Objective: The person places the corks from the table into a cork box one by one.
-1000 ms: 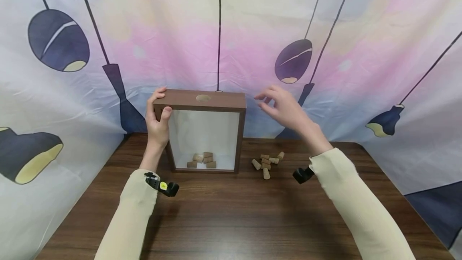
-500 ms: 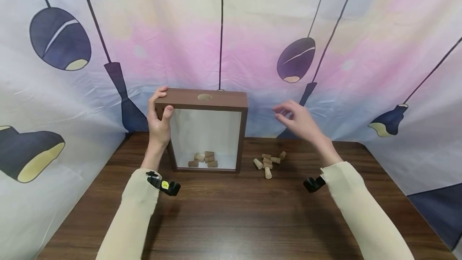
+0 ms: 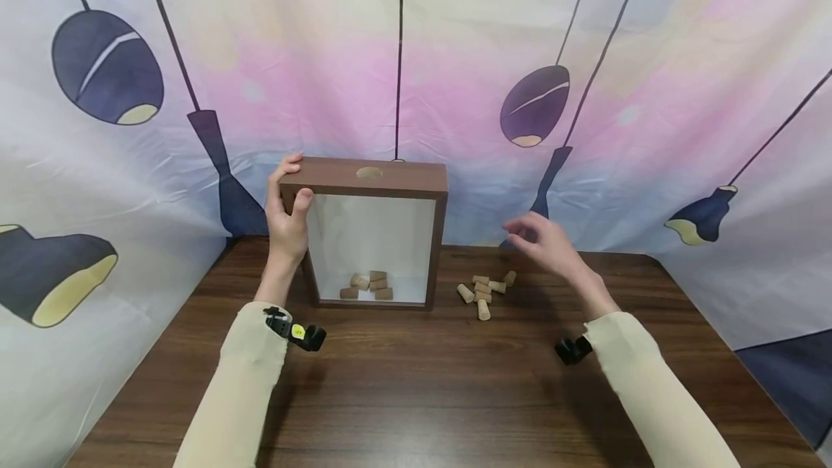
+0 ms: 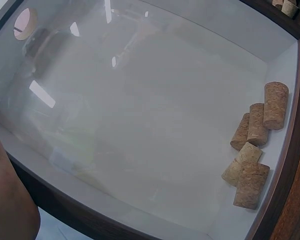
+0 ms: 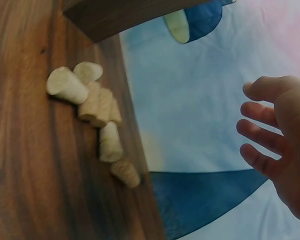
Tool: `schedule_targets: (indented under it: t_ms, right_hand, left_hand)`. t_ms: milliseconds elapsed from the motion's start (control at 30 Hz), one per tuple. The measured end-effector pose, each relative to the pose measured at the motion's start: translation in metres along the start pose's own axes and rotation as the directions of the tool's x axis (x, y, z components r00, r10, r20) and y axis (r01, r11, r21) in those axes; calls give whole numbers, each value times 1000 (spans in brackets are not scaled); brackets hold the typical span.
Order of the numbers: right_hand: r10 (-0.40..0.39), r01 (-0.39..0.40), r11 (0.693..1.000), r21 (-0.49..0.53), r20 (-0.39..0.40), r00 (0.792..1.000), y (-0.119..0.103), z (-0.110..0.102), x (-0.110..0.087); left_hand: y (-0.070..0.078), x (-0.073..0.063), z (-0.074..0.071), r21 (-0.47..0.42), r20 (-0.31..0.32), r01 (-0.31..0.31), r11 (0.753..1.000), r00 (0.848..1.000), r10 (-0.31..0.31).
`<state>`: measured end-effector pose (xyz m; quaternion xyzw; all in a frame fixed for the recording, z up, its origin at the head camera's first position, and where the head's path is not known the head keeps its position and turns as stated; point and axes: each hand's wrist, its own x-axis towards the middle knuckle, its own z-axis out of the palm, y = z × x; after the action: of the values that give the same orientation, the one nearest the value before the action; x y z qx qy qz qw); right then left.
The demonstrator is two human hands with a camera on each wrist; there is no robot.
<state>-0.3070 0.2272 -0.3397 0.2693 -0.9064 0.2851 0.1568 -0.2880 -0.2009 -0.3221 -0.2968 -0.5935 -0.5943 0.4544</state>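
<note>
My left hand point(image 3: 286, 226) grips the upper left corner of a brown wooden box frame point(image 3: 440, 237), thumb on the front and fingers over the top. The box stands upright with a clear front, a white inside and a round hole point(image 3: 369, 173) in its top. Several cork stoppers point(image 4: 257, 131) lie at the bottom inside it. My right hand point(image 3: 544, 240) hovers above the table, fingers loosely bent, holding nothing. Below and left of it is a pile of loose cork stoppers point(image 3: 482, 291), seen also in the right wrist view as pale corks point(image 5: 99, 102).
The dark wooden table point(image 3: 416, 388) reaches back to a hanging cloth point(image 3: 455, 92) printed with lamps. The cloth also closes in both sides. A small black wrist camera point(image 3: 305, 336) sits on the left sleeve, another black camera point(image 3: 572, 350) on the right.
My right hand has moved away from the box's top right corner, to the right and down toward the loose corks. The left hand and the box have stayed in place.
</note>
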Motion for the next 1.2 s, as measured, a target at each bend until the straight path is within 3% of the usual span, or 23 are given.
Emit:
schedule_targets:
  t_ms: [367,667,1200]
  right_hand:
    - [12,-12,1000,-21,33,999,21,16,-20]
    - [80,-80,997,-7,82,993,34,27,-35]
    - [147,-154,988,33,158,976,57,50,-50]
  left_hand:
    - [-2,1,0,4,-7,-20,1000,1000,20]
    - [-29,-1,-6,12,-17,-31,999,999,31]
    - [-33,-3,-8,18,-6,-23,1000,1000,23]
